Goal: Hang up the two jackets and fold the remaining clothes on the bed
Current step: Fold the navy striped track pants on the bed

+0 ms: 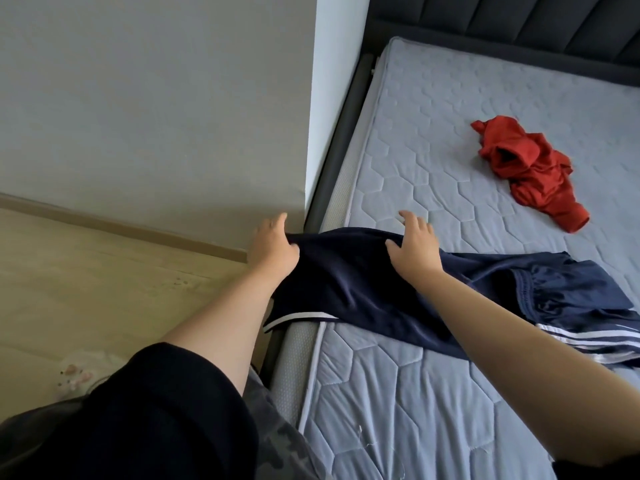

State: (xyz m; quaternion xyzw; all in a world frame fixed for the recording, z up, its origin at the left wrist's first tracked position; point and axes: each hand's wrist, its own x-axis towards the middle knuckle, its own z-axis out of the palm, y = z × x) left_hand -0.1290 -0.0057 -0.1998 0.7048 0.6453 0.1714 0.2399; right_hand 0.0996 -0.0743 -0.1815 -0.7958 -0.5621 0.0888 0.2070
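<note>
Folding step, I'd say: no jackets in view, so I take it I'm on the remaining clothes. Navy track pants (398,289) lie across the bed's left edge, one end lifted off the side, waistband end flat toward the right edge, white side stripes showing. My left hand (273,247) pinches the lifted end, fingers (277,223) curled into the cloth out past the bed's left edge. My right hand (415,244) grips the same end further in, thumb under the fold, the other fingers looser on top. Next move probably calls for carrying this end over toward the waistband, edges lined up, fabric kept taut so it doesn't slide off the side.

Red garment (530,174) sits crumpled, untouched, well apart toward the head end, still to fold.

Bed (398,393): bare quilted grey mattress, dark frame, padded headboard (519,26) at top. Pale wall (156,98) on the left, wood floor (104,289) below it with a skirting strip.
</note>
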